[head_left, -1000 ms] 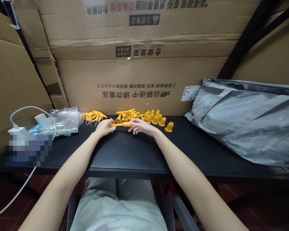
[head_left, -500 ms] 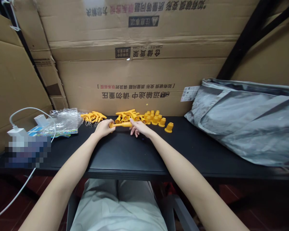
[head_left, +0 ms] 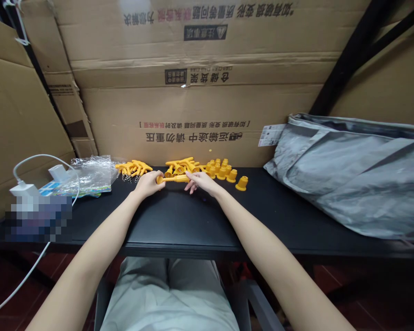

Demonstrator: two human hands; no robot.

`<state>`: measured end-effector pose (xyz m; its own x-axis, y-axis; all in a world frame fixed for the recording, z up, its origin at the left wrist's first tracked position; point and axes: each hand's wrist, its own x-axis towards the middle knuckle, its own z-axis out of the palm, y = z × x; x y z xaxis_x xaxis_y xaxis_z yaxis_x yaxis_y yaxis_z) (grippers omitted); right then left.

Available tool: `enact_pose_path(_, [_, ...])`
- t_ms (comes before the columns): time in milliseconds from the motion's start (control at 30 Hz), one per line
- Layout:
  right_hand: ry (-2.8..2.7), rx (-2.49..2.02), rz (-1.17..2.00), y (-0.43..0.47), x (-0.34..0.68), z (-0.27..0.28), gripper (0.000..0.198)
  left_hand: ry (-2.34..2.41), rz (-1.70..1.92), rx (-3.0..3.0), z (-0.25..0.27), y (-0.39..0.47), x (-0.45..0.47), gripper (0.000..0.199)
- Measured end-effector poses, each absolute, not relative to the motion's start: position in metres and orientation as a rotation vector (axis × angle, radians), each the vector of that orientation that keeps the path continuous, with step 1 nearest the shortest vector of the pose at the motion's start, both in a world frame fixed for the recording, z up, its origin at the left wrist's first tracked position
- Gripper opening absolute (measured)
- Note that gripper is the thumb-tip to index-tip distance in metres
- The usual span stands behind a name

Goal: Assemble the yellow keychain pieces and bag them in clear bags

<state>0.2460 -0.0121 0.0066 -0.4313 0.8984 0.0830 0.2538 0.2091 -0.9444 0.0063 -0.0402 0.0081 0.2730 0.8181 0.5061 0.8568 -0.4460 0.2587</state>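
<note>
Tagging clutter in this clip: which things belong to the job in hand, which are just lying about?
Seem in the job:
held slim yellow plastic piece
yellow branched plastic pieces
flared yellow plastic cups

Seem just lying about:
crumpled clear plastic
white boxy plastic charger
grey soft carry bag

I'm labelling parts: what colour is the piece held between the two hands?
The held piece is yellow-orange; it shows best in the head view.

One yellow piece (head_left: 175,179), long and slim, about level, running side to side over the rear part of the counter (head_left: 182,220). Ribbed thin neck, thicker barrel to the right. Left hand (head_left: 149,185) grips the left end, right hand (head_left: 203,183) pinches the barrel; ends partly hidden from here.
</note>
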Motion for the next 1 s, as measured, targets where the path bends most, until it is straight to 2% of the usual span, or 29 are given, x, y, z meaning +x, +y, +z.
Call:
enact_pose_path(167, [-1.830, -1.172, 1.174, -0.011, 0.247, 0.008, 0.057, -1.633, -0.936, -2.466, 0.008, -0.040, 0.009, 0.020])
enact_pose_path(267, [-1.846, -1.130, 1.155, -0.011, 0.253, 0.010, 0.046, -1.679, -0.960, -2.446, 0.008, -0.040, 0.009, 0.021])
enact_pose_path(400, [-1.871, -0.995, 1.132, -0.011, 0.256, 0.011, 0.052, -1.718, -0.955, -2.425, 0.008, -0.040, 0.008, 0.022])
enact_pose_path(533, [-1.900, -0.992, 1.113, -0.014, 0.252, 0.012, 0.038, -1.678, -0.952, -2.422, 0.008, -0.041, 0.007, 0.021])
enact_pose_path(733, [-1.855, -1.141, 1.077, -0.018, 0.245, 0.015, 0.048, -1.617, -0.962, -2.418, 0.006, -0.040, 0.009, 0.022])
enact_pose_path(867, [-1.912, -1.166, 1.061, -0.016, 0.251, 0.015, 0.039, -1.652, -0.952, -2.390, 0.005, -0.038, 0.009, 0.023])
enact_pose_path(1000, [-1.944, -1.008, 1.057, -0.009, 0.255, 0.008, 0.057, -1.710, -0.915, -2.375, 0.005, -0.038, 0.008, 0.021])
